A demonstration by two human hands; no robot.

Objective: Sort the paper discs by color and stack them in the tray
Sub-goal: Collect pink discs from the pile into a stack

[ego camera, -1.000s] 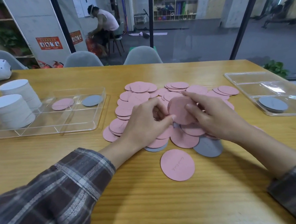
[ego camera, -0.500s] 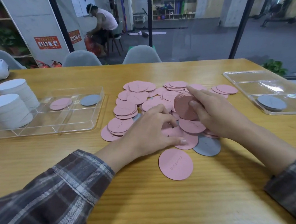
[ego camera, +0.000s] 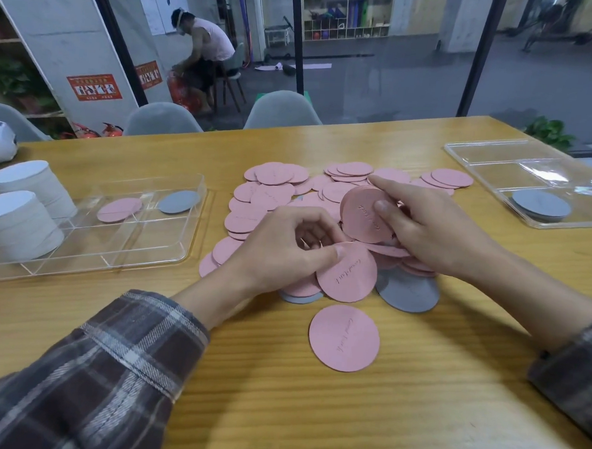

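Observation:
A loose pile of pink paper discs [ego camera: 276, 189] covers the middle of the wooden table, with a grey disc [ego camera: 407, 292] at its near edge. My right hand [ego camera: 428, 228] holds a stack of pink discs [ego camera: 363, 216] tilted on edge above the pile. My left hand [ego camera: 286, 248] pinches a single pink disc [ego camera: 348, 273] by its rim, just below that stack. Another pink disc [ego camera: 343, 336] lies alone nearer to me. The clear left tray [ego camera: 114, 252] holds one pink disc [ego camera: 118, 209] and one grey disc [ego camera: 179, 201].
Two tall stacks of white discs [ego camera: 17, 223] stand in the left tray's left end. A second clear tray [ego camera: 496, 162] at the right holds grey discs [ego camera: 541, 204]. Grey chairs [ego camera: 281, 112] line the table's far side. A person sits beyond the glass.
My left hand has lifted a pink disc off the pile and raised it toward the stack. My right hand has kept the stack, tilting it a little toward me.

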